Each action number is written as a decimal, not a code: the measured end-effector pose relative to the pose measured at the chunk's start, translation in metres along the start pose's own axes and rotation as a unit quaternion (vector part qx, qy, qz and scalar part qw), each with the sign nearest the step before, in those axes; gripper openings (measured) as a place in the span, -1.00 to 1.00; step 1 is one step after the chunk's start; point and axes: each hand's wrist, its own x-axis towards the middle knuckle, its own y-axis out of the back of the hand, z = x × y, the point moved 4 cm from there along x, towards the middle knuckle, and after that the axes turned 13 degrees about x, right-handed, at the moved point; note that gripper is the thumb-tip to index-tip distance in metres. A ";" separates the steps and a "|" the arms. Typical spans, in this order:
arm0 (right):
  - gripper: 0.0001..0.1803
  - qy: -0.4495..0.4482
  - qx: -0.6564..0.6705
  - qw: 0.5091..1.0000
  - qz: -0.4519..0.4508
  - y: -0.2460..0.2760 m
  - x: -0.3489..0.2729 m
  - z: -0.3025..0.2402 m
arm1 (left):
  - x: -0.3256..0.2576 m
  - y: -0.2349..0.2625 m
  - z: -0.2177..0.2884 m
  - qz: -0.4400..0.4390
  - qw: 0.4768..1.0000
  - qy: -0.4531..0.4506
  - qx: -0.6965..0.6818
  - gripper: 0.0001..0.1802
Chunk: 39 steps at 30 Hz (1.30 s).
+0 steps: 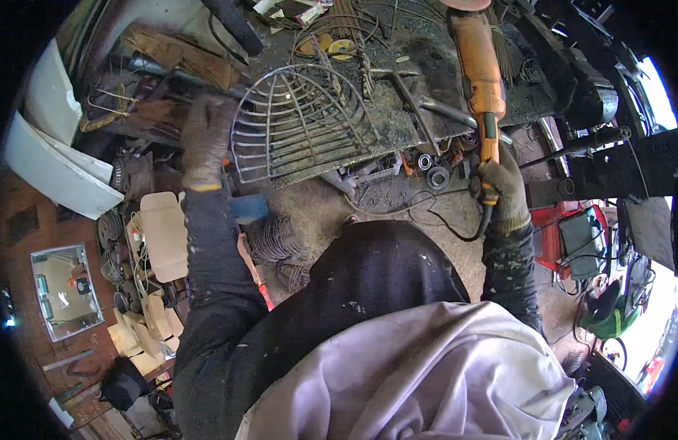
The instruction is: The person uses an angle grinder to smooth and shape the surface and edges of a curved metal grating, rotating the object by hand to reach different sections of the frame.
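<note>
I see left hand (205,143) gloved, fingers clenched on left rim of wire basket (299,125) | basket lies centre on dirty workbench (427,66) | right hand (504,192) grasping rear handle of orange angle grinder (477,70), far right

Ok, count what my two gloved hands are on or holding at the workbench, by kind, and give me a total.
Orange angle grinder, held by the right hand: 1
Domed wire basket frame, with the left hand at its edge: 1
Total: 2
</note>
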 end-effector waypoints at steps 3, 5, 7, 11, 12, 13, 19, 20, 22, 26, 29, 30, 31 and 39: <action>-0.44 0.074 -0.055 0.995 0.034 -0.027 -0.025 -0.007 | -0.029 0.006 0.092 0.069 0.994 -0.009 -0.080 -0.63; -0.32 0.127 -0.101 0.986 0.049 -0.041 -0.029 -0.004 | -0.069 -0.026 0.162 -0.013 0.969 -0.041 -0.244 -0.50; -0.20 0.207 -0.181 0.960 0.056 -0.064 -0.033 0.005 | -0.085 -0.075 0.223 -0.117 0.878 -0.082 -0.458 -0.39; -0.12 0.286 -0.350 0.879 0.149 -0.086 -0.051 0.030 | -0.077 -0.125 0.254 -0.245 0.798 -0.018 -0.550 -0.38; -0.12 0.286 -0.376 0.864 0.177 -0.082 -0.055 0.038 | -0.078 -0.126 0.255 -0.253 0.800 -0.013 -0.543 -0.38; -0.12 0.287 -0.338 0.887 0.134 -0.080 -0.057 0.044 | -0.084 -0.125 0.252 -0.260 0.806 -0.007 -0.532 -0.38; -0.21 0.032 -0.057 0.997 -0.032 -0.070 -0.059 0.042 | -0.099 -0.156 0.234 -0.333 0.748 -0.037 -0.573 -0.38; -0.23 0.007 -0.040 0.999 -0.030 -0.070 -0.061 0.042 | -0.100 -0.158 0.235 -0.336 0.745 -0.063 -0.573 -0.37; -0.25 -0.008 -0.023 0.999 -0.023 -0.071 -0.066 0.044 | -0.105 -0.156 0.244 -0.325 0.738 -0.082 -0.586 -0.31; -0.29 -0.001 -0.059 0.998 0.019 -0.076 -0.070 0.041 | -0.108 -0.161 0.245 -0.365 0.708 -0.072 -0.601 -0.26; -0.47 0.049 -0.115 0.990 0.059 -0.073 -0.070 0.049 | -0.111 -0.166 0.244 -0.365 0.706 -0.090 -0.601 -0.27; -0.51 0.061 -0.116 0.989 0.066 -0.073 -0.071 0.050 | -0.113 -0.169 0.245 -0.365 0.706 -0.094 -0.600 -0.28; -0.56 0.075 -0.117 0.987 0.074 -0.071 -0.071 0.052 | -0.117 -0.172 0.246 -0.368 0.703 -0.096 -0.600 -0.29; -0.56 0.026 -0.071 0.994 0.076 -0.060 -0.078 0.066 | -0.125 -0.181 0.248 -0.292 0.799 -0.171 -0.497 -0.16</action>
